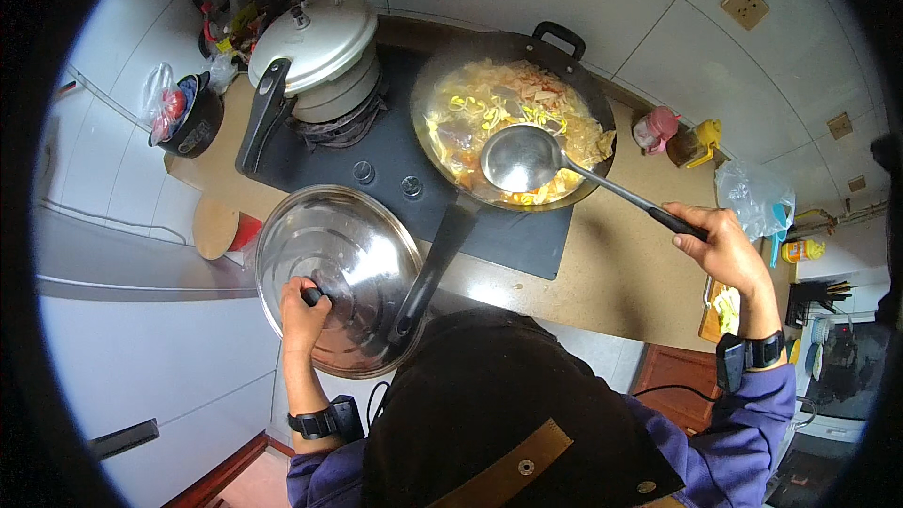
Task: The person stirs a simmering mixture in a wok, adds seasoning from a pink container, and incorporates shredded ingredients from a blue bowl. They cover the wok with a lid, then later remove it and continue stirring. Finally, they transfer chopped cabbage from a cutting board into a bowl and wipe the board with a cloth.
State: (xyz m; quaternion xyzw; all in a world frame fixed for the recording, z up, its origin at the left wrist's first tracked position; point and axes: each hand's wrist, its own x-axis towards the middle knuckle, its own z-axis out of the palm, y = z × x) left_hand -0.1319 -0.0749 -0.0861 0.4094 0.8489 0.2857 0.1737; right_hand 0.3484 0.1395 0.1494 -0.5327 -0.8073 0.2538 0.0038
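My left hand [302, 316] grips the black knob of a shiny metal wok lid [353, 254], held out in front of the counter on the left. In my right hand [719, 243] is the black handle of a steel ladle [523, 157]. The ladle's bowl is over the right front part of a dark wok [600, 92]; whether it touches the food is hard to tell. Inside the wok lies a wet, steaming mix of bean sprouts [469, 104], pale slices and reddish broth. The wok's long black handle [441, 261] points toward me, partly beside the lid.
A pressure cooker [317, 56] sits on the left burner of the black cooktop [480, 247], its handle jutting forward. Right of the wok stand a pink-lidded jar [656, 129] and a yellow-lidded jar [695, 143]. A cutting board [709, 328] with chopped greens lies near my right forearm.
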